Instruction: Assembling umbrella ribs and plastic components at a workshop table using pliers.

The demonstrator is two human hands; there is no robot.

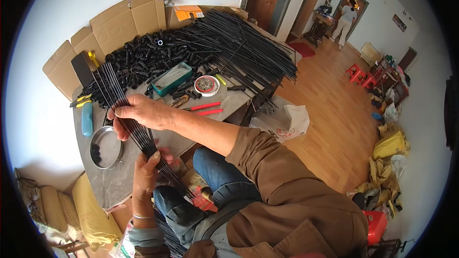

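A bundle of thin black rods (113, 86) slants across in front of me, its upper end fanned a little over the table. Around its middle my right hand (138, 112) is closed, thumb on top. Lower down my left hand (147, 169) grips the same bundle, with a bangle on that wrist. The bundle's lower end comes down by my knees. Beyond my hands lies a heap of short black tubular parts (138, 59). A large pile of similar long black rods (248, 43) covers the table's far right.
On the grey table (114, 186) are a round metal pan (106, 147), a green box (172, 79), a white dish of small metal pieces (207, 85) and red-handled pliers (205, 107). Cardboard (112, 24) lines the back. Red stools (361, 76) and a person (345, 21) are farther off.
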